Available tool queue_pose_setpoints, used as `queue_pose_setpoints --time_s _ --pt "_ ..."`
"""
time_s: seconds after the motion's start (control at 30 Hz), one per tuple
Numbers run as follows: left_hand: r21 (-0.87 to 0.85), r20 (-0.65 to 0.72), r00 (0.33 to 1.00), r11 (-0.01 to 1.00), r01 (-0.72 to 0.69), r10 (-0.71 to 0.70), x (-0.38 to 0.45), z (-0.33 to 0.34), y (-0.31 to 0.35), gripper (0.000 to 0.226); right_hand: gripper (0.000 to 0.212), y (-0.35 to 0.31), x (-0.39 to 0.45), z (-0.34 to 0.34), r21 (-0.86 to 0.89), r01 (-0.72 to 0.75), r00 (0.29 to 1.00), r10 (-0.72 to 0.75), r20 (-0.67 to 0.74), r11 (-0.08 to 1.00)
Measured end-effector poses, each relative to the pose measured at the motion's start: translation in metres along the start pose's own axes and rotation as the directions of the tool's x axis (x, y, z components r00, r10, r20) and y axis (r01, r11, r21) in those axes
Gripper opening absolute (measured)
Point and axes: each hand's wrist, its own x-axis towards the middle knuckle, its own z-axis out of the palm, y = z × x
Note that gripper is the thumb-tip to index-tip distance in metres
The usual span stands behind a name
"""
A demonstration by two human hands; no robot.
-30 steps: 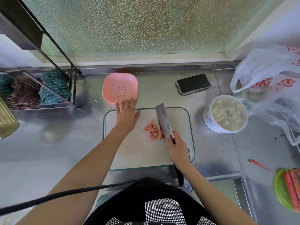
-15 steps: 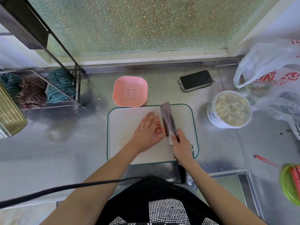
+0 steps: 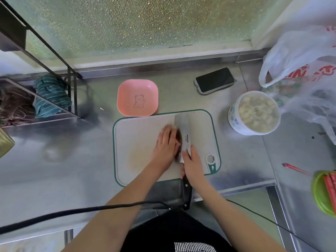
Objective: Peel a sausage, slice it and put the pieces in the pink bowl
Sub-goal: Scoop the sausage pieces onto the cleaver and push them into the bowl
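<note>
From the head camera we look down on a steel counter (image 3: pixel 54 170) with a white board (image 3: pixel 138 142) edged in green. Our right hand (image 3: pixel 193 163) grips the knife (image 3: pixel 184 135) where blade meets handle, fingers curled round it, forefinger laid along the blade's spine. The black handle runs back past the wrist and off the board's near edge. The blade lies flat-looking along the board, pointing away from us, its tip near the far edge.

Our left hand (image 3: pixel 166 142) rests palm down on the board just left of the blade, fingers straight and together, their tips pointing away. The sausage pieces are hidden under this hand or in the dark shadow between it and the blade; we cannot tell which.

The bowl (image 3: pixel 137 97) sits beyond the left fingertips, touching the board's far edge, with only a bear drawing showing inside it.

Right of the knuckles of the right hand stands a white tub (image 3: pixel 253 112) of pale food. A phone (image 3: pixel 214 80) lies face up further off, beyond the knife tip. Far right are a plastic bag (image 3: pixel 300 57), a red strip (image 3: pixel 294 168) on the counter and a green plate (image 3: pixel 321 193) holding unpeeled sausages (image 3: pixel 330 186). Far left of the left hand a rack (image 3: pixel 54 99) holds folded cloths (image 3: pixel 51 95).
</note>
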Motion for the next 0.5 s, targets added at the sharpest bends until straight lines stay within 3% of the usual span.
queue_pose_setpoints --time_s 0.13,0.33,0.5 --pt "-0.045 -0.008 0.999 0.998 -0.047 0.047 0.0 -0.002 -0.002 0.054 0.02 -0.005 -0.001 -0.005 0.18 -0.094 0.989 0.072 0.126 0.979" --pt "-0.135 0.011 0.998 0.989 -0.054 0.056 -0.003 -0.009 -0.002 0.057 0.015 -0.018 -0.005 -0.01 0.247 -0.09 0.977 0.037 0.212 0.965" --pt "-0.126 0.004 0.996 0.988 -0.087 0.089 0.002 -0.014 0.002 0.063 0.014 -0.034 -0.009 -0.015 0.267 -0.067 0.979 0.012 0.204 0.961"
